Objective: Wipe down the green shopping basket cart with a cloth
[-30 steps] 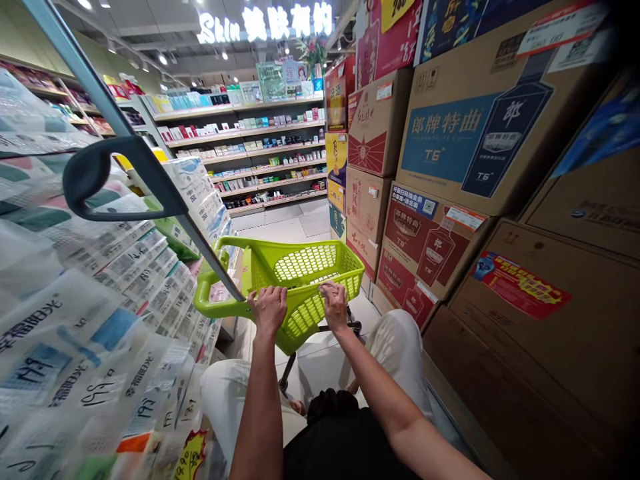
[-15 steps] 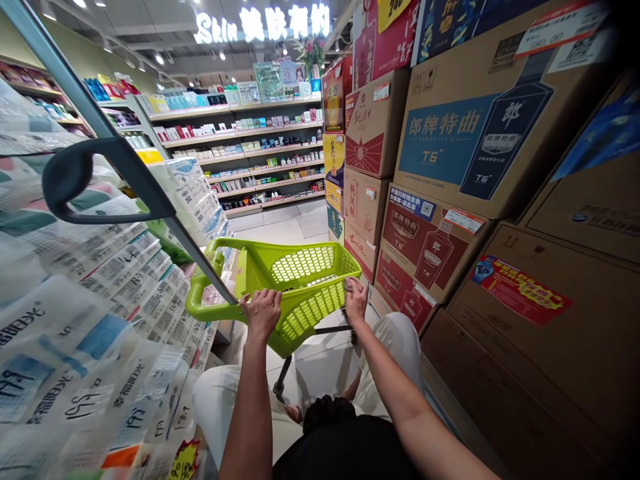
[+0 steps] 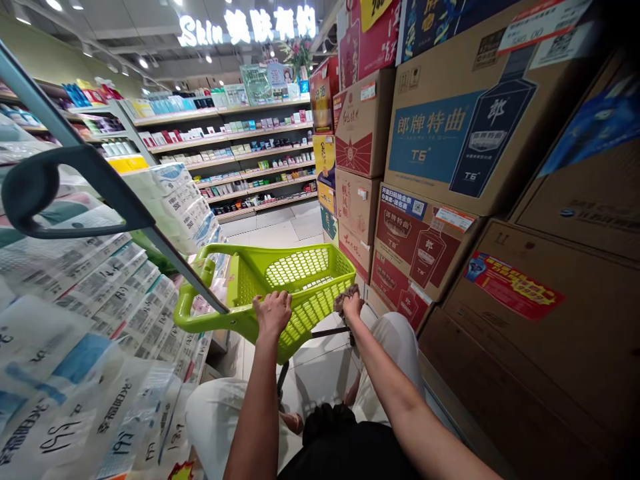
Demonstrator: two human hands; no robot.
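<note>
A lime-green shopping cart (image 3: 240,253) with a perforated basket stands sideways in front of my knees. My left hand (image 3: 273,313) grips the near rim of its basket, fingers curled over the edge. Bunched in my right hand (image 3: 353,307) is a grey-brown cloth (image 3: 342,297), pressed to the outside of the basket at its right end. A grey metal bar with a dark looped handle (image 3: 75,193) rises from the cart's left side toward the upper left. The visible inside of the basket holds no goods.
Stacked liquor cartons (image 3: 435,147) wall the right side. Plastic-wrapped paper packs (image 3: 100,373) with handwritten prices are piled on the left. Shelves of cosmetics (image 3: 235,153) stand across the back, beyond the tiled floor (image 3: 280,223).
My right hand has moved slightly down along the basket's end, and the cloth now shows plainly. My left hand has shifted a little right along the rim. The view has turned slightly.
</note>
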